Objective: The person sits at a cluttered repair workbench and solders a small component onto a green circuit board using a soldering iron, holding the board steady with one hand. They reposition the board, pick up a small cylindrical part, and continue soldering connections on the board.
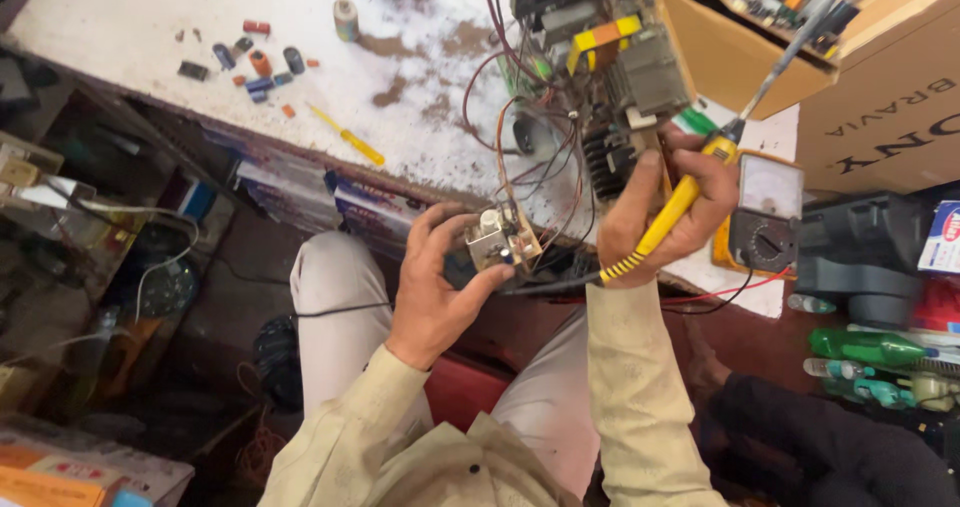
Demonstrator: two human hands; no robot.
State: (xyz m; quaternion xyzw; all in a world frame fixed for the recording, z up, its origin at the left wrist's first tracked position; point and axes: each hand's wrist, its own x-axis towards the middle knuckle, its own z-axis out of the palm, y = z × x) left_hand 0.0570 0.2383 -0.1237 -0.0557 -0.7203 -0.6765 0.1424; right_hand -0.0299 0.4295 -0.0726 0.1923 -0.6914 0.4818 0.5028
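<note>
Left hand (435,292): small circuit board (503,239) is pinched in closed fingers, over the lap.
Right hand (665,212): yellow soldering iron (680,199) is gripped, tip raised beyond it.
Risk: wires (545,172) between both hands could be snagged or scorched.

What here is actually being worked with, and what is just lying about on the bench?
In use:
left hand holding a small circuit board
right hand holding a yellow soldering iron
big wired circuit board

Lying about:
yellow screwdriver
loose small components
solder spool
analogue meter
cardboard box
green bottle
</note>
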